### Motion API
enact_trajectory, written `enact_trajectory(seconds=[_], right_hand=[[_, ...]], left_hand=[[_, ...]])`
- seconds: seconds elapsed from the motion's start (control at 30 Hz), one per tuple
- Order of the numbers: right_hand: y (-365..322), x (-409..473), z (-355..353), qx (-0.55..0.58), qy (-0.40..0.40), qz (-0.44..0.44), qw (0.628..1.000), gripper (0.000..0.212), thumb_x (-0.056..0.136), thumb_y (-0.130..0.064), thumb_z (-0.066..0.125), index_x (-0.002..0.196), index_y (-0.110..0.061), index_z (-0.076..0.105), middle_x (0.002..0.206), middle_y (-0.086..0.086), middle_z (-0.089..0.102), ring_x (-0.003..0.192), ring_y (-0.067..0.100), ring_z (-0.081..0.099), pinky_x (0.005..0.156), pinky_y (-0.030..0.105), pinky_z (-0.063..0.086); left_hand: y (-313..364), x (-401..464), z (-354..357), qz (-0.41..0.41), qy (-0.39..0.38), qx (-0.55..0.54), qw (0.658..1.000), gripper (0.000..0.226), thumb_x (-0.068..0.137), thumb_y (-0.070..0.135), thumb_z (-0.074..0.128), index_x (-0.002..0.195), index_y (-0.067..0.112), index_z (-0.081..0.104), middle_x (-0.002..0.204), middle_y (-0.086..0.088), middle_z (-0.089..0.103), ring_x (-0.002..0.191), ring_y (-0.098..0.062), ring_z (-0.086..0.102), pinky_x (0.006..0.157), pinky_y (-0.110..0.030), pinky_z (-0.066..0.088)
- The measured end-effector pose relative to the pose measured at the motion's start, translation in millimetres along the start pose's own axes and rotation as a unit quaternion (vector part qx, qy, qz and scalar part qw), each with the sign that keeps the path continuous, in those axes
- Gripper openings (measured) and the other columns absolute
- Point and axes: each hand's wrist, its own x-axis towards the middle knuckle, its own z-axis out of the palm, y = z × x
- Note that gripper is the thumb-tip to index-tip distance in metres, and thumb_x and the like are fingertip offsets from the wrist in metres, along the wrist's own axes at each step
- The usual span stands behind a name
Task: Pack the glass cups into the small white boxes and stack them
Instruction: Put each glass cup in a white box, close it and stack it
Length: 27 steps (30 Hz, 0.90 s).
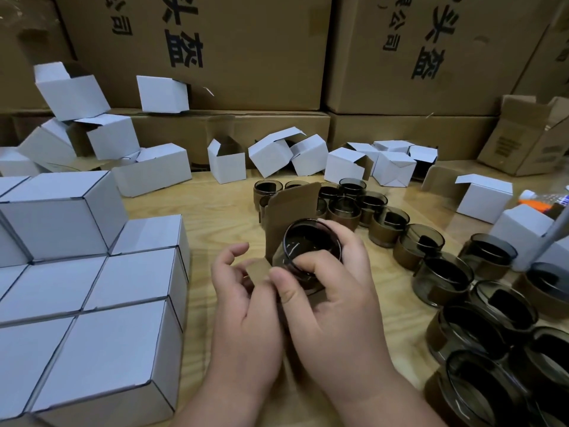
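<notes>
right grip (335,282) curled round dark glass cup (311,245), left grip (243,291) pinching box flap (258,269)

Both my forearms reach in from six o'clock, hands meeting at centre. My right hand (335,282) curls its fingers round a dark cup, thumb across the front. My left hand (243,291), at nine o'clock of it, pinches a flap.
</notes>
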Motion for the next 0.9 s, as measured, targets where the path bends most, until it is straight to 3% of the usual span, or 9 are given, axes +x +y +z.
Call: enact_trajectory(seconds=[0.13, 0.23, 0.3, 0.37, 0.47, 0.53, 0.7, 0.9], right_hand=[[3, 2, -1, -0.012, 0.033, 0.011, 0.999, 0.024, 0.089, -0.044, 0.063, 0.088, -0.020, 0.069, 0.136, 0.001, 0.050, 0.128, 0.009, 0.051, 0.104, 0.014, 0.037], [4, 3, 1, -0.040, 0.055, 0.003, 0.998, 0.027, 0.089, -0.046, 0.063, 0.089, -0.020, 0.069, 0.137, 0.002, 0.050, 0.129, 0.020, 0.053, 0.104, 0.046, 0.046], [5, 4, 1, -0.048, 0.068, 0.006, 0.997, 0.027, 0.089, -0.046, 0.063, 0.088, -0.020, 0.069, 0.136, 0.001, 0.051, 0.129, 0.022, 0.053, 0.101, 0.054, 0.046], [5, 4, 0, -0.035, 0.068, 0.014, 0.997, 0.026, 0.089, -0.046, 0.063, 0.088, -0.020, 0.069, 0.135, -0.002, 0.051, 0.128, 0.018, 0.053, 0.100, 0.049, 0.047], [4, 3, -1, -0.008, 0.060, 0.018, 0.998, 0.024, 0.089, -0.046, 0.063, 0.088, -0.022, 0.068, 0.134, -0.007, 0.050, 0.124, 0.006, 0.052, 0.100, 0.025, 0.045], [3, 2, 0, -0.004, 0.058, 0.016, 0.998, 0.024, 0.089, -0.046, 0.063, 0.088, -0.022, 0.067, 0.134, -0.005, 0.050, 0.124, 0.005, 0.052, 0.099, 0.015, 0.040], [3, 0, 3, 0.013, 0.057, 0.001, 0.998, 0.020, 0.090, -0.042, 0.065, 0.089, -0.022, 0.066, 0.135, -0.003, 0.050, 0.126, -0.004, 0.049, 0.097, 0.004, 0.033], [7, 7, -1, 0.017, 0.088, -0.012, 0.996, 0.025, 0.091, -0.039, 0.065, 0.087, -0.014, 0.068, 0.135, 0.006, 0.051, 0.126, -0.001, 0.050, 0.098, 0.005, 0.035]], left_hand=[[22, 0, 6, 0.006, -0.017, 0.007, 1.000, 0.053, 0.073, 0.037, 0.066, 0.108, 0.073, 0.049, 0.099, 0.008, 0.069, 0.079, -0.006, 0.066, 0.068, -0.022, 0.048], [30, -1, 6, -0.001, -0.012, 0.006, 1.000, 0.054, 0.069, 0.033, 0.064, 0.095, 0.078, 0.049, 0.100, 0.003, 0.066, 0.079, -0.011, 0.063, 0.069, -0.027, 0.047], [36, -3, 7, -0.001, -0.018, 0.006, 1.000, 0.049, 0.063, 0.043, 0.064, 0.093, 0.078, 0.049, 0.103, -0.003, 0.064, 0.082, -0.018, 0.059, 0.073, -0.035, 0.045], [37, -2, 8, 0.001, -0.026, 0.000, 1.000, 0.045, 0.059, 0.048, 0.062, 0.091, 0.078, 0.053, 0.095, -0.001, 0.064, 0.075, -0.014, 0.060, 0.067, -0.030, 0.046], [35, -1, 8, 0.008, -0.047, -0.022, 0.999, 0.042, 0.064, 0.045, 0.064, 0.095, 0.073, 0.059, 0.079, 0.013, 0.067, 0.062, -0.002, 0.062, 0.053, -0.018, 0.049], [34, -1, 7, 0.011, -0.065, -0.035, 0.997, 0.042, 0.067, 0.044, 0.064, 0.099, 0.071, 0.060, 0.077, 0.018, 0.070, 0.062, 0.001, 0.064, 0.052, -0.015, 0.050], [33, 1, 8, 0.002, -0.064, -0.046, 0.997, 0.044, 0.070, 0.040, 0.066, 0.106, 0.065, 0.062, 0.078, 0.015, 0.071, 0.061, -0.001, 0.065, 0.051, -0.017, 0.050], [25, 3, 2, -0.015, -0.061, -0.024, 0.998, 0.047, 0.066, 0.036, 0.062, 0.108, 0.058, 0.064, 0.088, -0.004, 0.065, 0.065, -0.009, 0.058, 0.058, -0.023, 0.046]])
